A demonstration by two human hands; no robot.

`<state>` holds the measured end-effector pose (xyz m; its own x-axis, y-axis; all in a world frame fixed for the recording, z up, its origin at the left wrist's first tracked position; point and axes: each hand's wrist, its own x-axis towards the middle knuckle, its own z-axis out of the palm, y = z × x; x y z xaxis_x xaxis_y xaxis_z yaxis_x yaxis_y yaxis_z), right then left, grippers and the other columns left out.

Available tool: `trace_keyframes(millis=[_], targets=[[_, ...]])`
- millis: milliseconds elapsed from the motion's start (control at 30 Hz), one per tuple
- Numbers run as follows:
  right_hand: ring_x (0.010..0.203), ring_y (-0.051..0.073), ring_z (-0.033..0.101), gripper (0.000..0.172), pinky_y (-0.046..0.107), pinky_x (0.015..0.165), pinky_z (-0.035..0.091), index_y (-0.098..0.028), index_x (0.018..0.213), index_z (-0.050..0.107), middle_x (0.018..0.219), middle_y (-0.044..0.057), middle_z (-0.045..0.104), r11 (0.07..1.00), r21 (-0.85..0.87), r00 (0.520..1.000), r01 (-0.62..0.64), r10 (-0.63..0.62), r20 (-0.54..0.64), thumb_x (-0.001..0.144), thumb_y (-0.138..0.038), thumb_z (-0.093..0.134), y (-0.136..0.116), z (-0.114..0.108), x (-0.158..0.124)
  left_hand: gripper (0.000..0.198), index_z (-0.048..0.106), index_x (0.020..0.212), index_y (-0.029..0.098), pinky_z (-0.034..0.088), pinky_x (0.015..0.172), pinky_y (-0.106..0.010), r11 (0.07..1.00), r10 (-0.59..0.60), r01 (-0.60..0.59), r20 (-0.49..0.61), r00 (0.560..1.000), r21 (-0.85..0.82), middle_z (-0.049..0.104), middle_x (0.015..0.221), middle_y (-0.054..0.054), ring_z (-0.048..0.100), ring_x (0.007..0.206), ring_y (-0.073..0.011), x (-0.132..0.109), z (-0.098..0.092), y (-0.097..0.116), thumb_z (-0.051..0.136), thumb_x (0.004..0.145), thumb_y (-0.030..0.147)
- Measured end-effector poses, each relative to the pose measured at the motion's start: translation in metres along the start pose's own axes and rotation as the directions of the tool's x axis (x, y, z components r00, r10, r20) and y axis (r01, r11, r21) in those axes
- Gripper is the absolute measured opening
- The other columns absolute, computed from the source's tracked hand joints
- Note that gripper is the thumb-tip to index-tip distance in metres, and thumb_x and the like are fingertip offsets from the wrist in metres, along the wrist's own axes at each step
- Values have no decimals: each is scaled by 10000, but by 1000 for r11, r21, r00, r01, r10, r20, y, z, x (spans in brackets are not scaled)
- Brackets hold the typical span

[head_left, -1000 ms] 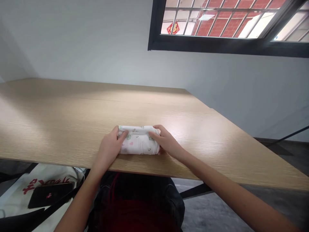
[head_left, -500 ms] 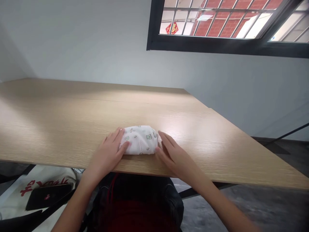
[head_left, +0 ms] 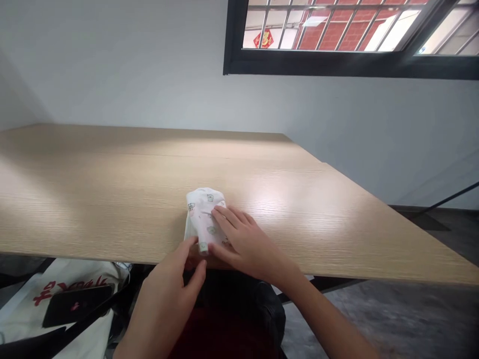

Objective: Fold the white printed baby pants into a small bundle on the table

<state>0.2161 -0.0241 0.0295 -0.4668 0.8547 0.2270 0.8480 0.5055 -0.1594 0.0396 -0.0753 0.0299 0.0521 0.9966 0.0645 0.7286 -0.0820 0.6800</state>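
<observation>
A small white folded cloth (head_left: 202, 212) with little printed figures lies near the front edge of the wooden table (head_left: 112, 189). My right hand (head_left: 243, 244) rests flat on the cloth's right side, fingers stretched out. At the cloth's near end, by the table edge, my left hand (head_left: 175, 284) has its thumb and fingers closed on the cloth's corner.
A white tote bag with red print (head_left: 48, 299) and a black phone (head_left: 75, 305) on it lie at the lower left, below the table. A grey wall and a black-framed window (head_left: 348, 62) stand behind. Dark floor shows at the right.
The cloth has turned from lying crosswise to lying lengthwise towards me. My right hand moved from beside it onto its top; my left hand dropped back to its near end.
</observation>
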Motion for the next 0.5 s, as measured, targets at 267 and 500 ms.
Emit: trace_keyframes(millis=[267,500], targets=[[1185,292,386,757,464,959,353,-159,1314,361,1293,141,423,976,83,979,203,-202,-16,713,-579,551,-17,6,8,160,480,819,204,336,590,-308,972,-135,117,72,988,205,568,678,-6,513,611,-204,5,-20,-18,328,836,247],[825,248,553,292,382,691,482,-90,1016,585,910,126,603,974,-80,968,213,-200,151,771,-190,461,-16,-14,2,150,531,754,181,365,567,-263,978,28,58,397,917,-202,603,698,-5,533,611,-173,6,1,1,390,805,195]])
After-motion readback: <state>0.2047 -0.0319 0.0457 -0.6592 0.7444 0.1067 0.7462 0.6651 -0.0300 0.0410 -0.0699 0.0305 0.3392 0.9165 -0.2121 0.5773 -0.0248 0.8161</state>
